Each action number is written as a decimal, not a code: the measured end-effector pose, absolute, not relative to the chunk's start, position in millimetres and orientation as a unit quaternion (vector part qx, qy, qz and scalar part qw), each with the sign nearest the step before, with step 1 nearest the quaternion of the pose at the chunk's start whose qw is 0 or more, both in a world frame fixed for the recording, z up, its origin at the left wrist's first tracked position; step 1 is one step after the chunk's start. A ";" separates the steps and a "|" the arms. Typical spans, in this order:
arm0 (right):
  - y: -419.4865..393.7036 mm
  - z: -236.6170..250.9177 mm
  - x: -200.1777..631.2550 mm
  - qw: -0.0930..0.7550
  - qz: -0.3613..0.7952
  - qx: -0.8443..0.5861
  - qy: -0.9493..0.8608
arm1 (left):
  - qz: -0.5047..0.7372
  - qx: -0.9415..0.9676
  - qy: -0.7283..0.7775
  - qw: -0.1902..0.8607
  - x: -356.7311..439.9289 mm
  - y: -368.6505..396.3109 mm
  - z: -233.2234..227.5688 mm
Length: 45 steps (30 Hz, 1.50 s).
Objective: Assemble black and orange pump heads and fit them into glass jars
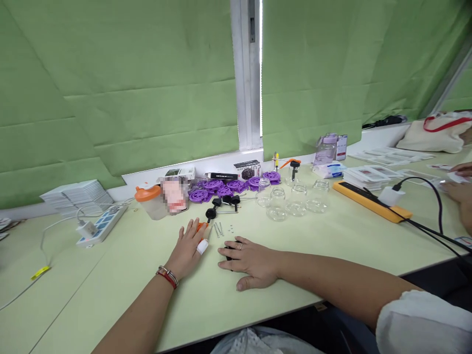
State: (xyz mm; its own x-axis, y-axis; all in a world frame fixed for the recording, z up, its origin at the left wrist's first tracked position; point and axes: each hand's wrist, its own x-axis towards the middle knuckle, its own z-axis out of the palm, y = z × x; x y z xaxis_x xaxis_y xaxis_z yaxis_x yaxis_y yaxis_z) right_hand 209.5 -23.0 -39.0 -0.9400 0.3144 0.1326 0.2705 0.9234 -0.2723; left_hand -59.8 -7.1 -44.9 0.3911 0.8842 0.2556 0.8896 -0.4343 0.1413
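Note:
My left hand (186, 248) lies palm down on the table with its fingers stretched out, and white tape wraps its thumb. Under its fingertips is an orange-handled tool (202, 226), mostly hidden. My right hand (254, 263) rests flat with spread fingers over a small black part (229, 253), largely covered. Between the hands and a little beyond lie several metal screws (219, 229) and tiny pale pieces (231, 228). Farther back are black knobs on metal rods (211, 213), purple spoked plastic parts (223, 191) and several clear glass jars (277, 201).
An orange-lidded cup (149, 202) and a power strip (103, 226) stand left. To the right are a yellow power strip (372, 200) with black cables and stacked white cards (368, 177). Another person's hand (459, 189) shows at the right edge. A purple bottle (326, 149) stands behind.

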 end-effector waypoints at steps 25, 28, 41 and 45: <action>72.7 -52.1 257.9 0.093 0.094 -0.267 -0.955 | -0.103 -0.797 -0.596 0.001 -52.2 -7.4 -62.9; 75.2 -52.6 258.5 0.101 0.092 -0.263 -0.955 | -0.097 -0.793 -0.602 0.006 -49.3 -4.9 -60.6; 72.3 -52.5 257.3 0.092 0.093 -0.272 -0.953 | -0.081 -0.787 -0.612 -0.002 -47.2 -6.6 -55.9; 71.6 -52.3 258.2 0.099 0.092 -0.269 -0.954 | -0.093 -0.785 -0.612 -0.008 -47.0 -10.8 -51.3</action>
State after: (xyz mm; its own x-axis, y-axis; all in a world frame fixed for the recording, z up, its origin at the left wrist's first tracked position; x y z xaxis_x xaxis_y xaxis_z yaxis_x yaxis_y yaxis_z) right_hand 258.2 71.6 -52.3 -0.8355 0.5314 0.1400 0.4948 0.8382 -0.2293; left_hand -47.0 -10.8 -51.3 0.2331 0.9628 0.1364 0.9598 -0.2503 0.1267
